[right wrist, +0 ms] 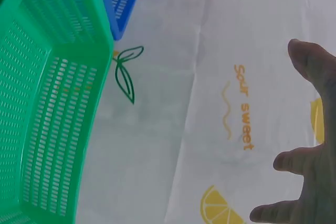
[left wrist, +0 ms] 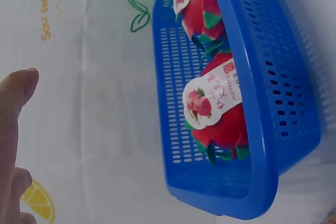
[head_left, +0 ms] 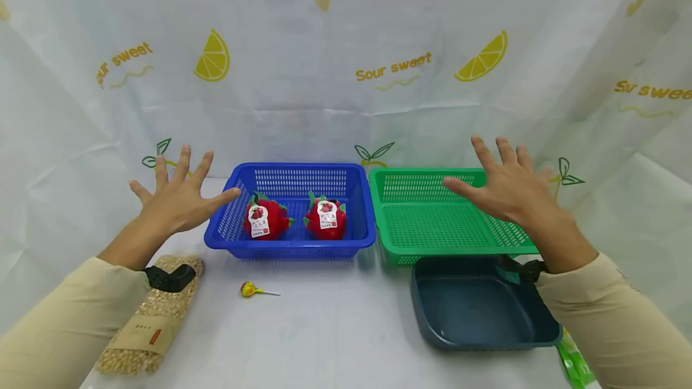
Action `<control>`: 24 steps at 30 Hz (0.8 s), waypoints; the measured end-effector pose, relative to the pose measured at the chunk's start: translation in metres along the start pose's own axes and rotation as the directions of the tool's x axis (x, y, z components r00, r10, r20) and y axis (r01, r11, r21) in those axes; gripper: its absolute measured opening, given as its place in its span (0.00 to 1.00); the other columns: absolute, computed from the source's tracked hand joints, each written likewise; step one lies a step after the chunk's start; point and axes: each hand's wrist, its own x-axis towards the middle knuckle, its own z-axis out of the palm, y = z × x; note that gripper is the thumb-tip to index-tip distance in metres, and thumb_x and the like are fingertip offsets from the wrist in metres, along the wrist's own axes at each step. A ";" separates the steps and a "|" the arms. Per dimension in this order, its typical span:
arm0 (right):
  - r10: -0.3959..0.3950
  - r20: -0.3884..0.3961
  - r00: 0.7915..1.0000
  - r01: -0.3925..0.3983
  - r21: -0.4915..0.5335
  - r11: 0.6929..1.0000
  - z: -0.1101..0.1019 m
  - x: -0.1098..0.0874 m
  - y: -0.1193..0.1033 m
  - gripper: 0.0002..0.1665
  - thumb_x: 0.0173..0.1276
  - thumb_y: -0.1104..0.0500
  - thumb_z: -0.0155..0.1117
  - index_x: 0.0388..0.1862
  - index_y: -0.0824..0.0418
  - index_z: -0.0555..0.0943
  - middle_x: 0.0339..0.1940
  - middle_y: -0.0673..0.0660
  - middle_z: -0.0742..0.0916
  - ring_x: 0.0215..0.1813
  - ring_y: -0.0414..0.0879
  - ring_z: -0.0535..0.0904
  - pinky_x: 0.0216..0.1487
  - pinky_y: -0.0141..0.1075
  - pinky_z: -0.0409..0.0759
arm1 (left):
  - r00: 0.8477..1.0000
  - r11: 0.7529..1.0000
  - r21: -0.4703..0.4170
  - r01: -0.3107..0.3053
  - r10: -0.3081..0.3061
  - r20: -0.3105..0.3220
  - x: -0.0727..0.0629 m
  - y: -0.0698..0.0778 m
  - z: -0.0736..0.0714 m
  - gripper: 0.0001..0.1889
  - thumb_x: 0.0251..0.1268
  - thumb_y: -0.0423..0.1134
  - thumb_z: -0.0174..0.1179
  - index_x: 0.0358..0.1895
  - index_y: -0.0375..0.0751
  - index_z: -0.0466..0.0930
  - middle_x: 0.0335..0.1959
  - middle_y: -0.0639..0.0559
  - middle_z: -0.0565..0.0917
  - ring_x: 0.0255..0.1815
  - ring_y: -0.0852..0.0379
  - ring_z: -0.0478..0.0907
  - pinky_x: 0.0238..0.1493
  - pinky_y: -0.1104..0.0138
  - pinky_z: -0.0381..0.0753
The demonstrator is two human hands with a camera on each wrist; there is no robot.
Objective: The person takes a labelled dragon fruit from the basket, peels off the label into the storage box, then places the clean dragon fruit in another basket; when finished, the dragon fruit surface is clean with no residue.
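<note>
The left sleeve (head_left: 75,317) overlaps a grain bag (head_left: 148,338); the left hand (head_left: 178,202), fingers spread, hangs by the blue basket (head_left: 292,248) with two dragon fruits (head_left: 278,219), lollipop (head_left: 248,289) in front. The splayed right hand (head_left: 510,189) and wrist (head_left: 564,244) partly block the green basket (head_left: 432,226) and dark tray (head_left: 481,314); far right, perhaps a green packet (head_left: 574,362).

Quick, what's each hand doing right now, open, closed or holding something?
Left hand: open, fingers spread, holding nothing.
Right hand: open, fingers spread, holding nothing.
</note>
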 end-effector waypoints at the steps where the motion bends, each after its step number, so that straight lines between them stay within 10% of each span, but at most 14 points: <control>1: -0.013 -0.005 1.000 0.013 0.007 1.000 0.000 0.001 -0.003 0.60 0.62 0.22 0.47 0.80 0.50 0.37 0.75 0.74 0.46 0.71 0.76 0.37 0.52 0.80 0.38 | 1.000 1.000 -0.003 -0.001 0.001 -0.007 -0.001 -0.001 0.001 0.54 0.55 0.80 0.39 0.78 0.53 0.33 0.75 0.39 0.25 0.67 0.37 0.09 0.44 0.31 0.08; 24: -0.194 0.076 0.978 0.150 0.385 0.910 0.055 0.055 -0.106 0.60 0.59 0.26 0.57 0.80 0.50 0.45 0.76 0.66 0.53 0.73 0.67 0.52 0.62 0.68 0.56 | 0.994 0.993 -0.115 -0.015 0.002 -0.110 -0.014 -0.011 0.046 0.52 0.57 0.74 0.50 0.78 0.45 0.45 0.77 0.36 0.36 0.71 0.23 0.36 0.55 0.24 0.41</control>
